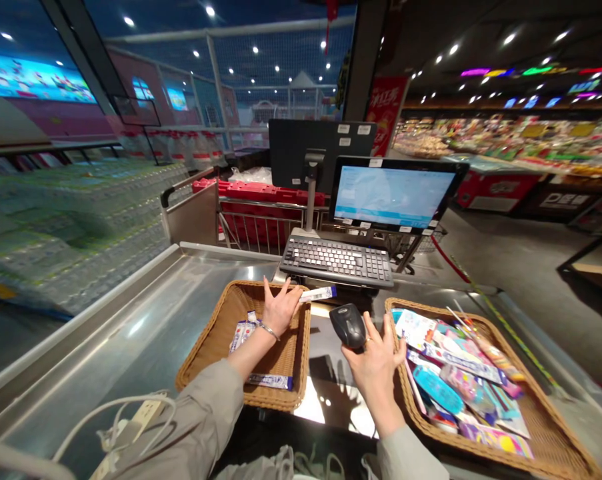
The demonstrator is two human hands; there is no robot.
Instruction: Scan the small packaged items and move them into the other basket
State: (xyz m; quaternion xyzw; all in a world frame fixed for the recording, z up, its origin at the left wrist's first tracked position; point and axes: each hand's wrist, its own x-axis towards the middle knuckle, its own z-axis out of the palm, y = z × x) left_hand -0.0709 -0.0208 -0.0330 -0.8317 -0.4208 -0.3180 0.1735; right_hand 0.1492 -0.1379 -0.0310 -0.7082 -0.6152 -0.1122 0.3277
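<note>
Grey sleeves (201, 420) lowest, my left grip (281, 308) pinching slim packet (318, 294) at fingertips above wicker basket (213, 337), right grip (375, 360) clamped on scanner (348, 325) just beside packet, over steel counter (181, 300).

1. Left basket (215, 347) and right basket (545, 427) sit side by side on counter (145, 320), with a gap between.
2. Keyboard (338, 260) is behind the gap, monitor (393, 197) behind keyboard.
3. Left hand (279, 308) is over left basket's far right corner, pinching packet (318, 294) above the rim.
4. Right hand (375, 360) holds scanner (348, 325) in the gap, just left of right basket.
</note>
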